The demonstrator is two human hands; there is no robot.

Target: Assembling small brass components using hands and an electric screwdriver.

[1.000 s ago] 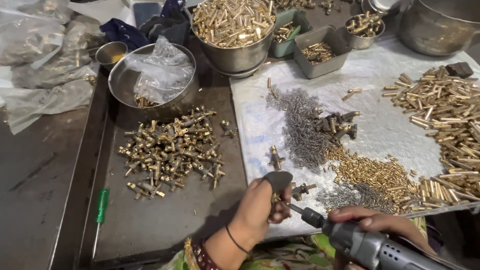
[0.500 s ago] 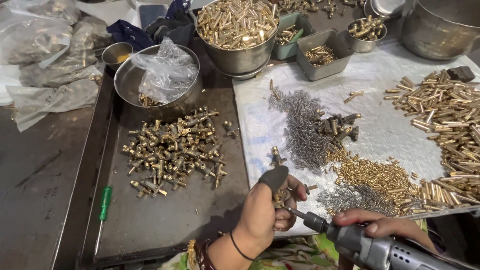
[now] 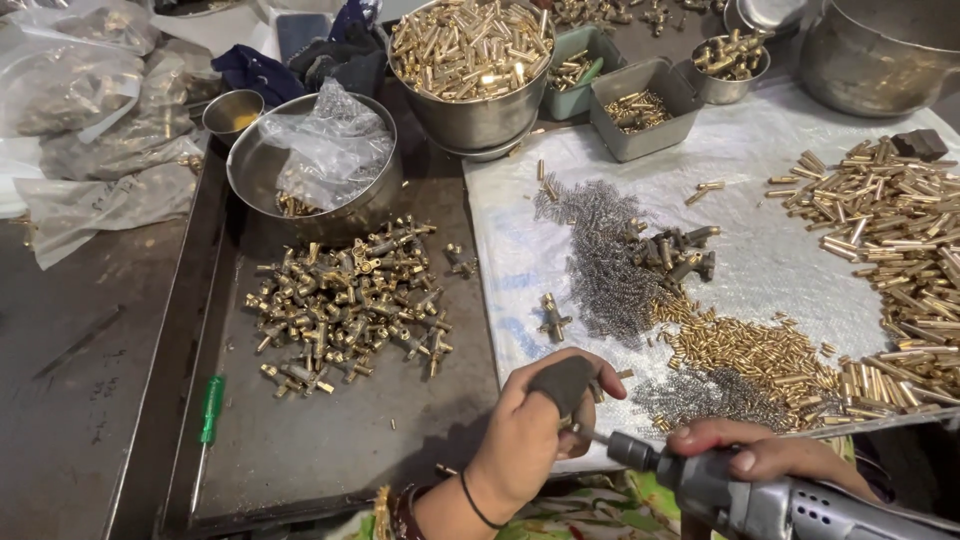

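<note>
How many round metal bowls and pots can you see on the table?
5, maybe more hidden: a tiny cup far left, a wide bowl holding a plastic bag, a pot of brass pins behind it, a small bowl and a big pot top right.

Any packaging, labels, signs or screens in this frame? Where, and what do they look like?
No labels, signs or screens visible.
Filled plastic bags: far left, clear, crumpled, dark small parts inside.
Loose plastic bag: in the steel bowl at upper left, clear, bunched up.
Woven sheet: spread over the right side, white with faint blue marks, parts piled on it.
</note>
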